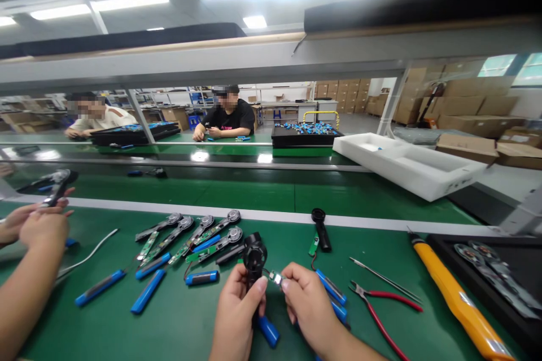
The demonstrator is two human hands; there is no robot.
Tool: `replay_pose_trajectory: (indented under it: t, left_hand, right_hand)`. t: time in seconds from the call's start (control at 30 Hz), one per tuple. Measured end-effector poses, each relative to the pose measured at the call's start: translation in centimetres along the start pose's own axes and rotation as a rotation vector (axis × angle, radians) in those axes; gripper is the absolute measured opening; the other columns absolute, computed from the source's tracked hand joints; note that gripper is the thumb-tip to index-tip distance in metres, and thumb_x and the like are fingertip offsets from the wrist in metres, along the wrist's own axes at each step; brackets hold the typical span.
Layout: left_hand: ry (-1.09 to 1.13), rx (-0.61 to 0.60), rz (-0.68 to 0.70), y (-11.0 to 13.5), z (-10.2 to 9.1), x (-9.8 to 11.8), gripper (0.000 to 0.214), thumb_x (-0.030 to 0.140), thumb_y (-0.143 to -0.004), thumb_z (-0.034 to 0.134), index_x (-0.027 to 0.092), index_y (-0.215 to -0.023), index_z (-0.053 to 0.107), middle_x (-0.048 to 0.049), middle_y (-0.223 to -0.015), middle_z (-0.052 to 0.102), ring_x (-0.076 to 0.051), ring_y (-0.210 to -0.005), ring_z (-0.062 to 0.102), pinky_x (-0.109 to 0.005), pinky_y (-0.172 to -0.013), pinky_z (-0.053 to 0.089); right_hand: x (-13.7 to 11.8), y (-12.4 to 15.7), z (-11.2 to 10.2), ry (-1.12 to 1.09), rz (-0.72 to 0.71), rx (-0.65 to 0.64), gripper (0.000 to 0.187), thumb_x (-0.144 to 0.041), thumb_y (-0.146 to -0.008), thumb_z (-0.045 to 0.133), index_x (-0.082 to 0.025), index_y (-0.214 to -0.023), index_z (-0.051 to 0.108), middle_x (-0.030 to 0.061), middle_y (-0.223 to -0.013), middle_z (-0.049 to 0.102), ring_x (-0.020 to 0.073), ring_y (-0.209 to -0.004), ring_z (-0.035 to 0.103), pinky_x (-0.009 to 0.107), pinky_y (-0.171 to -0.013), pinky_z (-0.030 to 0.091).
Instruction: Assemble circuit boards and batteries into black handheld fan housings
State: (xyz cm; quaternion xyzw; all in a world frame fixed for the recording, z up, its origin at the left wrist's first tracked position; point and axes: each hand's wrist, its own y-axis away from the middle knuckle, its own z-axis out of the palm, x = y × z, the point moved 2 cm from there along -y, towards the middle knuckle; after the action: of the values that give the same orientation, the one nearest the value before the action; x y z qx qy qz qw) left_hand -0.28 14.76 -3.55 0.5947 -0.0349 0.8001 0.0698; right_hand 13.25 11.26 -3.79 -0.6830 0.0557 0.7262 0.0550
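My left hand [241,304] is closed around the handle of a black handheld fan housing [254,254], its round head pointing up. Between the thumb and fingers of my right hand [307,302] is the end of a small circuit board [276,277], with thin wires running from it toward the housing. A blue battery cell [268,331] hangs below my left hand. Just beyond my right hand lie more blue cells [331,286]. Farther off, a second black fan housing [320,229] lies with a green circuit board [314,245] beside it.
Several opened fan halves [203,231] with boards and blue cells [148,291] lie left. On the right are tweezers [385,279], red-handled cutters [370,293], a yellow electric screwdriver [455,293] and a black tray [520,242]. A co-worker's hands [44,223] hold a fan at far left.
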Motion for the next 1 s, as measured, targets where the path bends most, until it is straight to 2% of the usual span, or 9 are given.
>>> replay_pose_trajectory:
  t: [0.13, 0.2, 0.33, 0.4, 0.57, 0.67, 0.77, 0.9, 1.0]
  left_hand:
    - [0.000, -0.005, 0.011, 0.2, 0.0, 0.0, 0.070, 0.051, -0.074, 0.087, 0.023, -0.128, 0.050, 0.0049, -0.082, 0.063, -0.009, -0.053, 0.050, -0.017, -0.042, 0.041]
    - [-0.020, -0.023, 0.012, 0.1, -0.2, -0.1, 0.064, 0.051, -0.075, 0.086, 0.020, -0.122, 0.055, 0.0048, -0.077, 0.062, -0.009, -0.054, 0.050, -0.018, -0.044, 0.042]
    - [-0.045, -0.032, 0.012, -0.1, -0.3, -0.3, 0.048, 0.051, -0.075, 0.085, 0.015, -0.096, 0.062, 0.0061, -0.064, 0.056, -0.008, -0.053, 0.048, -0.018, -0.049, 0.043]
    - [-0.046, -0.013, 0.020, -0.2, -0.1, -0.4, 0.048, 0.051, -0.074, 0.085, 0.016, -0.095, 0.060, 0.0061, -0.065, 0.056, -0.007, -0.053, 0.048, -0.018, -0.049, 0.043]
    - [-0.044, 0.054, 0.034, -0.1, 0.5, -0.2, 0.074, 0.051, -0.069, 0.086, 0.021, -0.125, 0.047, 0.0013, -0.088, 0.065, -0.008, -0.050, 0.048, -0.020, -0.041, 0.041]
    - [-0.056, 0.067, 0.029, 0.0, 0.7, 0.0, 0.082, 0.048, -0.067, 0.087, 0.019, -0.131, 0.045, -0.0021, -0.095, 0.066, -0.008, -0.052, 0.050, -0.021, -0.042, 0.043]
    - [-0.082, 0.061, 0.031, 0.1, 0.7, 0.2, 0.076, 0.045, -0.067, 0.086, 0.018, -0.128, 0.049, -0.0028, -0.094, 0.066, -0.011, -0.057, 0.053, -0.022, -0.045, 0.047]
    - [-0.122, 0.029, 0.032, 0.3, 0.6, 0.3, 0.056, 0.044, -0.070, 0.083, 0.016, -0.113, 0.060, 0.0001, -0.080, 0.065, -0.013, -0.058, 0.054, -0.023, -0.048, 0.048]
    - [-0.149, 0.021, 0.049, 0.2, 0.5, 0.2, 0.049, 0.044, -0.072, 0.081, 0.017, -0.109, 0.062, 0.0015, -0.076, 0.064, -0.013, -0.058, 0.055, -0.023, -0.049, 0.050]
  right_hand:
    - [0.0, 0.0, 0.0, 0.019, 0.001, -0.010, 0.025, -0.046, -0.079, 0.048, -0.023, -0.069, 0.048, -0.0096, -0.045, 0.036, 0.0103, -0.042, 0.036, 0.024, -0.043, 0.027]
    - [0.1, -0.1, 0.0, 0.029, 0.009, -0.016, 0.025, -0.047, -0.079, 0.048, -0.024, -0.069, 0.047, -0.0099, -0.046, 0.036, 0.0101, -0.041, 0.036, 0.024, -0.043, 0.027]
    - [0.4, -0.1, 0.2, 0.050, 0.018, -0.033, 0.026, -0.048, -0.079, 0.047, -0.024, -0.070, 0.046, -0.0096, -0.048, 0.038, 0.0102, -0.041, 0.038, 0.024, -0.043, 0.030]
    - [0.4, -0.1, 0.2, 0.060, 0.016, -0.042, 0.026, -0.048, -0.080, 0.047, -0.023, -0.071, 0.047, -0.0092, -0.049, 0.039, 0.0105, -0.041, 0.039, 0.023, -0.043, 0.031]
    - [0.5, -0.2, 0.0, 0.085, 0.018, -0.035, 0.026, -0.048, -0.080, 0.046, -0.024, -0.070, 0.047, -0.0091, -0.047, 0.039, 0.0104, -0.041, 0.039, 0.023, -0.043, 0.031]
    - [0.5, -0.2, -0.2, 0.092, 0.014, -0.022, 0.026, -0.047, -0.080, 0.047, -0.024, -0.069, 0.047, -0.0088, -0.047, 0.039, 0.0104, -0.041, 0.039, 0.024, -0.044, 0.031]
    - [0.3, -0.1, -0.2, 0.089, 0.019, -0.014, 0.026, -0.048, -0.079, 0.046, -0.024, -0.070, 0.047, -0.0090, -0.047, 0.039, 0.0104, -0.041, 0.039, 0.024, -0.043, 0.031]
    - [0.0, -0.1, -0.2, 0.078, 0.024, -0.008, 0.026, -0.048, -0.080, 0.045, -0.024, -0.070, 0.047, -0.0092, -0.047, 0.039, 0.0103, -0.041, 0.039, 0.023, -0.043, 0.030]
    - [-0.1, -0.1, -0.2, 0.070, 0.025, -0.009, 0.027, -0.048, -0.080, 0.046, -0.023, -0.070, 0.047, -0.0094, -0.048, 0.038, 0.0100, -0.041, 0.039, 0.023, -0.044, 0.031]
